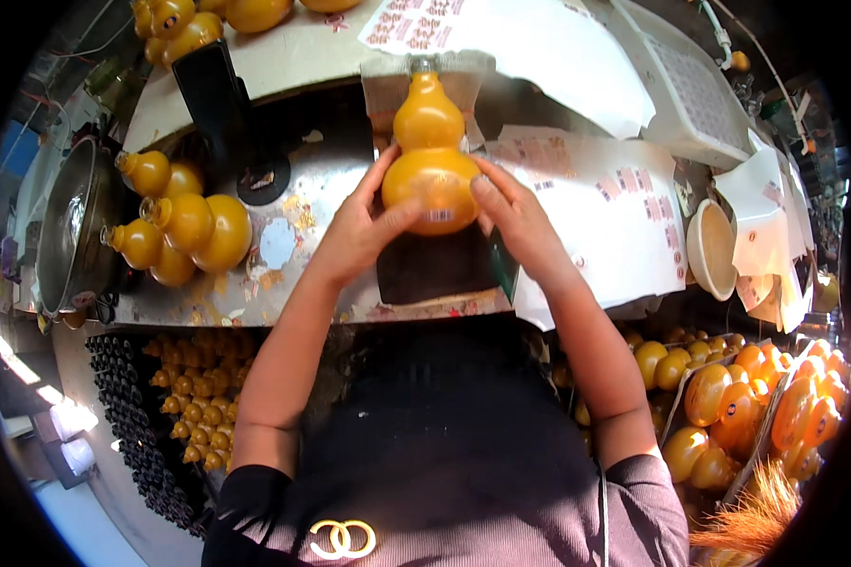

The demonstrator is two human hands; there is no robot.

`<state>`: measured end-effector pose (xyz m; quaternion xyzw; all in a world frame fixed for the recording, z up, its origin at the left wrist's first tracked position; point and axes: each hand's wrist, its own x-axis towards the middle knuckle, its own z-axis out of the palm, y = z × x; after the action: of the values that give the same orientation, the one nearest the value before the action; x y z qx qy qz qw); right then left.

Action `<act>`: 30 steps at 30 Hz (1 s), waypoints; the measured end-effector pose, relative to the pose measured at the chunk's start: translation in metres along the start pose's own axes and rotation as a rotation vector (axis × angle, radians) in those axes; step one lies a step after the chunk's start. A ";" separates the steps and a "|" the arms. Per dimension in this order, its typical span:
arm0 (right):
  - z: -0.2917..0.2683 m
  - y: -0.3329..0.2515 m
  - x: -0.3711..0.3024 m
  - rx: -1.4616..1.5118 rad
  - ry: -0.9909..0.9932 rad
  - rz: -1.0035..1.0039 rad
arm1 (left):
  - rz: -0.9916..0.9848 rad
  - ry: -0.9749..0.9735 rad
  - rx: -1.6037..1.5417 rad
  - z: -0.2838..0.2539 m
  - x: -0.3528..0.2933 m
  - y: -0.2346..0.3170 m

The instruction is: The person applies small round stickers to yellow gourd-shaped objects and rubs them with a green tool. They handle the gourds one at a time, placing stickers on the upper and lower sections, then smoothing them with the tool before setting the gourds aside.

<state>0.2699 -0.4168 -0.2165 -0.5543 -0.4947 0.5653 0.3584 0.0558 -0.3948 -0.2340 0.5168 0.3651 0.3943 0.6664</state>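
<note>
Between my two hands rests a yellow-orange gourd-shaped bottle, its narrow clear neck pointing away from me. My left hand grips the lower bulb from the left, thumb across its near side. From the right, my right hand presses on the same bulb, thumb on top. A small barcode label shows on the bulb between my thumbs. Beneath the bottle lies a dark pad; a whitish block sits behind the neck.
Several gourd bottles stand left of a phone on a stand. Label sheets cover the right side, beside a shallow bowl and a white plastic basket. Crates of gourd bottles sit below right; smaller ones below left.
</note>
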 end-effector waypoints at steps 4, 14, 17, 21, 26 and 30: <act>0.002 0.006 0.001 -0.084 0.034 -0.077 | 0.023 0.017 0.017 0.002 0.001 -0.001; 0.004 0.011 0.002 -0.137 0.059 -0.110 | 0.038 -0.024 0.040 0.001 0.000 0.000; 0.004 0.017 0.004 -0.116 0.067 -0.146 | 0.042 -0.021 0.037 0.002 -0.001 0.001; 0.005 0.017 0.004 -0.103 0.072 -0.175 | 0.049 -0.024 0.059 0.000 0.001 -0.003; 0.004 0.015 0.001 -0.038 0.075 -0.100 | 0.057 -0.029 0.070 -0.001 0.001 -0.003; -0.022 0.032 -0.003 0.941 -0.073 0.114 | 0.026 -0.016 0.093 -0.002 0.002 0.000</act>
<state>0.2969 -0.4245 -0.2441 -0.3378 -0.1658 0.7660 0.5212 0.0550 -0.3926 -0.2344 0.5549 0.3710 0.3816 0.6394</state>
